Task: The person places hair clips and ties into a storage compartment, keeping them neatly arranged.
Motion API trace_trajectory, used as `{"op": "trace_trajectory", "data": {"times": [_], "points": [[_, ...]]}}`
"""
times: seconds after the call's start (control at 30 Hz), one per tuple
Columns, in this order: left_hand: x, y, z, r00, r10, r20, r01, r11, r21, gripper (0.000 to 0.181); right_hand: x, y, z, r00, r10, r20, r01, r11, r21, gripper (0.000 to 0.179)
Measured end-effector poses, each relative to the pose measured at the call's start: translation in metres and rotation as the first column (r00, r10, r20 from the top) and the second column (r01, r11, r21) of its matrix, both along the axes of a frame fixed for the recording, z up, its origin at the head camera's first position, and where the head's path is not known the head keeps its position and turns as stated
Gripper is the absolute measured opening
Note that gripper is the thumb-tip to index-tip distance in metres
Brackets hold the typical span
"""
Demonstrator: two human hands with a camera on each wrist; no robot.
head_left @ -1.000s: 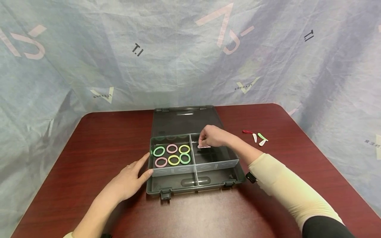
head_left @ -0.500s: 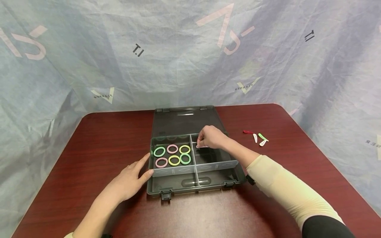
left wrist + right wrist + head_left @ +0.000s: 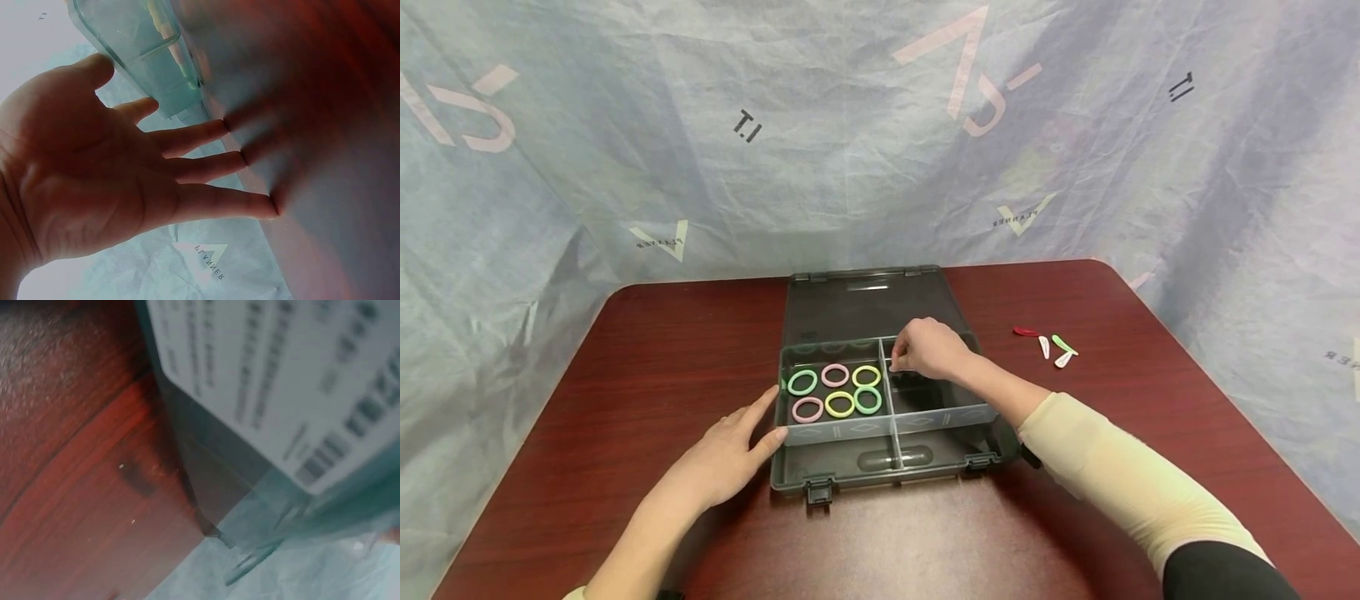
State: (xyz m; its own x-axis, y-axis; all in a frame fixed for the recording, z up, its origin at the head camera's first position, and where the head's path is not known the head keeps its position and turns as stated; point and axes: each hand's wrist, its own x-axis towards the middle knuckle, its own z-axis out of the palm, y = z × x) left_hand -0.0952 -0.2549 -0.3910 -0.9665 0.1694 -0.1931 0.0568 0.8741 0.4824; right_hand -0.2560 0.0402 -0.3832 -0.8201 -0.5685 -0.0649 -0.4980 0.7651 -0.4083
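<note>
In the head view an open dark translucent organizer box (image 3: 835,479) stands on the table. My left hand (image 3: 730,458) rests against its left side, thumb at the rim; the left wrist view shows the fingers straight, several tips on the tabletop. My right hand (image 3: 928,346) is inside the back right compartment, thumb and fingertips pinching a pale hair clip near the divider (image 3: 886,375). The hand now covers nearly all of that clip. Several green, pink and yellow hair ties (image 3: 840,405) lie in two rows in the back left compartment.
Right of the box lie a red hair clip (image 3: 1026,332), a green one (image 3: 1063,344) and two white ones, including a white clip (image 3: 1063,359). The box lid (image 3: 868,308) lies folded back. A white printed label (image 3: 250,375) is on the box in the right wrist view.
My right hand has shifted slightly left toward the divider with the pale hair clip, which has become mostly hidden. My left hand has stayed at the box's side.
</note>
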Motion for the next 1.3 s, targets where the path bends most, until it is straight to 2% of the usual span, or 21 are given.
{"op": "trace_trajectory", "data": {"times": [0.1,0.3,0.8,1.0,1.17,1.3], "points": [[0.000,0.000,0.000,1.000,0.000,0.002,0.000,1.000,0.000,0.074,0.001,-0.001,-0.002,1.000,0.000,-0.015,0.001,1.000,0.016,0.014],[0.001,0.001,0.000,1.000,0.006,0.010,-0.006,1.000,-0.002,0.074,-0.002,-0.001,-0.006,1.000,0.025,0.011,-0.025,1.000,0.006,0.016],[0.001,0.003,0.000,1.000,0.002,0.008,-0.002,1.000,0.004,0.074,-0.003,0.000,-0.016,1.000,0.016,0.016,-0.016,1.000,-0.012,0.010],[0.000,0.002,0.000,1.000,-0.001,-0.001,0.001,1.000,0.000,0.075,-0.004,0.007,-0.006,0.999,0.027,0.040,-0.025,0.997,-0.067,0.006],[-0.001,0.000,-0.001,1.000,-0.005,0.000,0.005,1.000,0.000,0.075,-0.011,0.021,0.008,0.999,0.046,0.003,-0.046,0.993,-0.108,0.005],[0.000,-0.001,0.000,1.000,-0.010,0.001,0.010,1.000,0.000,0.075,-0.017,0.038,0.022,1.000,0.015,0.001,-0.015,0.990,-0.141,0.006]]}}
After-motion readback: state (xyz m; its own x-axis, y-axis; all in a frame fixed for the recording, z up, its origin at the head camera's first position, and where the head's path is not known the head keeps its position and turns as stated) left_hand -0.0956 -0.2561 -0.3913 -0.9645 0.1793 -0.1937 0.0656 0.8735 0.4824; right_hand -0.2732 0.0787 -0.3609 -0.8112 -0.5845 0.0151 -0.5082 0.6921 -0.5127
